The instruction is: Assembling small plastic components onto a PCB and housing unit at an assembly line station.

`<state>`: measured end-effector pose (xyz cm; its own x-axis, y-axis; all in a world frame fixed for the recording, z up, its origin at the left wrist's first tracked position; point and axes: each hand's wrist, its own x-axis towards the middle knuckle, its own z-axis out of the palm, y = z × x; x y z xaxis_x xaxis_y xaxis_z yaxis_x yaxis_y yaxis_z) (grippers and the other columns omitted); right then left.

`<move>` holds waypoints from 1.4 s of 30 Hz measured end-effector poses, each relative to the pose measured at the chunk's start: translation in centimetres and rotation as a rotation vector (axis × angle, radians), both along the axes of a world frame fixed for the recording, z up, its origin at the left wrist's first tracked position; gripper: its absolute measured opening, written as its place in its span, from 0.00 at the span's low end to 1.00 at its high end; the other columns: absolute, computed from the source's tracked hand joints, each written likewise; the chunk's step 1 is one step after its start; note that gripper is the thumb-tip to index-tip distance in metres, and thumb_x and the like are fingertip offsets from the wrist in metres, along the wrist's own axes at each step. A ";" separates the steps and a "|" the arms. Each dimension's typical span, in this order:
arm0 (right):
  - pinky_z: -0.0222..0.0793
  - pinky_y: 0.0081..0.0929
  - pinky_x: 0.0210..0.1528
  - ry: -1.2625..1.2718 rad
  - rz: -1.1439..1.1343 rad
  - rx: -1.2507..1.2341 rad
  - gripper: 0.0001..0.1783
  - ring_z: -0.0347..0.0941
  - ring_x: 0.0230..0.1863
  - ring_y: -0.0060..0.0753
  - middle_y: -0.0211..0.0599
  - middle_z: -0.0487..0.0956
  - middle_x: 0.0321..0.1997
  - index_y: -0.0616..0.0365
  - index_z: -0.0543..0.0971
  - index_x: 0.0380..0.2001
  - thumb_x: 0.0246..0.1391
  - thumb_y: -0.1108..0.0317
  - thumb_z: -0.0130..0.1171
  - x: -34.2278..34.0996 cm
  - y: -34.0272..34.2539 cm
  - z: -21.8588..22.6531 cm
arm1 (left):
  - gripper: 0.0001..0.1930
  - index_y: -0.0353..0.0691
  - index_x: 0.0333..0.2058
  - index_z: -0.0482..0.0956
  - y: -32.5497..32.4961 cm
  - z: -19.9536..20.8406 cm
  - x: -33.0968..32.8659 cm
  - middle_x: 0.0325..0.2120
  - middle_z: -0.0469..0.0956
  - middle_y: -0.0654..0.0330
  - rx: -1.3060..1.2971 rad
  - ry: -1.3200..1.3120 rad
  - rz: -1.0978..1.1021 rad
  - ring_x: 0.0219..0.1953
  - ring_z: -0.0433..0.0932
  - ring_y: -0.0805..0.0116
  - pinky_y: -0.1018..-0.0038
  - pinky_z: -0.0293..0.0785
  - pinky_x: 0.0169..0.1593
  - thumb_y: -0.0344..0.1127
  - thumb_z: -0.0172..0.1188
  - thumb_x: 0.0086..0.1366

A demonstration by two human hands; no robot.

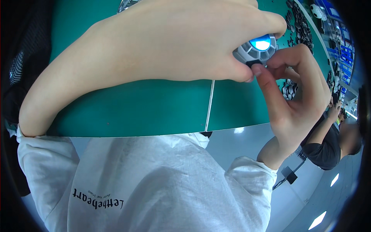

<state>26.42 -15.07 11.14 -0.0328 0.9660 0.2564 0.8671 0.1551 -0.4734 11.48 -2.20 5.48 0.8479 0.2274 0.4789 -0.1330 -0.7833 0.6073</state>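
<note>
My left hand [201, 38] reaches across the table from the left, its fingers closed round a round silver-grey part [246, 52] with spoke-like segments. A glossy blue centre [261, 42] on that part catches bright light. At its near edge is a small black piece [253, 62]. My right hand [299, 87] comes from the right with bent fingers, thumb and forefinger pinched at this black piece. The left thumb rests close beside the right thumb tip. The back of my left hand hides much of the round part, and its far fingers are out of sight.
Under my hands lies a green tabletop [154, 108] with a pale line [210, 106] across it. Many small black parts [299, 23] are strewn at the far right, with black-and-white pieces [289, 89] behind my right hand. A person in black [324, 145] sits at right.
</note>
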 end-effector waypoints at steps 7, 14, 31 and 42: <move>0.71 0.19 0.30 0.064 0.115 -0.037 0.16 0.68 0.25 0.26 0.32 0.76 0.27 0.63 0.79 0.32 0.35 0.79 0.72 1.0 0.8 -0.4 | 0.13 0.37 0.36 0.71 0.2 -0.1 -0.2 0.27 0.71 0.54 -0.002 0.016 0.045 0.23 0.72 0.60 0.71 0.70 0.29 0.35 0.66 0.58; 0.68 0.20 0.28 0.097 0.240 -0.011 0.16 0.67 0.25 0.28 0.33 0.75 0.27 0.61 0.79 0.31 0.35 0.76 0.73 1.9 1.6 -0.2 | 0.11 0.37 0.35 0.74 0.0 2.6 0.0 0.32 0.73 0.54 -0.207 0.285 0.047 0.27 0.72 0.60 0.70 0.70 0.32 0.33 0.65 0.56; 0.65 0.21 0.31 -0.086 0.247 0.134 0.12 0.67 0.26 0.25 0.29 0.78 0.30 0.59 0.81 0.36 0.49 0.68 0.68 9.3 3.4 0.0 | 0.33 0.40 0.49 0.81 -1.5 3.0 -1.6 0.44 0.77 0.58 0.068 0.236 0.193 0.38 0.75 0.61 0.71 0.73 0.41 0.24 0.70 0.36; 0.65 0.23 0.32 -0.504 -0.210 0.027 0.07 0.69 0.26 0.26 0.30 0.79 0.27 0.60 0.82 0.35 0.54 0.69 0.63 19.0 9.2 -1.6 | 0.38 0.46 0.56 0.80 0.4 2.6 -3.8 0.42 0.81 0.57 -0.070 0.265 0.081 0.41 0.77 0.60 0.70 0.75 0.44 0.21 0.68 0.39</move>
<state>45.40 -5.88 9.51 0.0347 0.9583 0.2836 0.9992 -0.0392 0.0102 7.66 -1.79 8.04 0.9191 0.3242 0.2237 0.0989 -0.7397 0.6656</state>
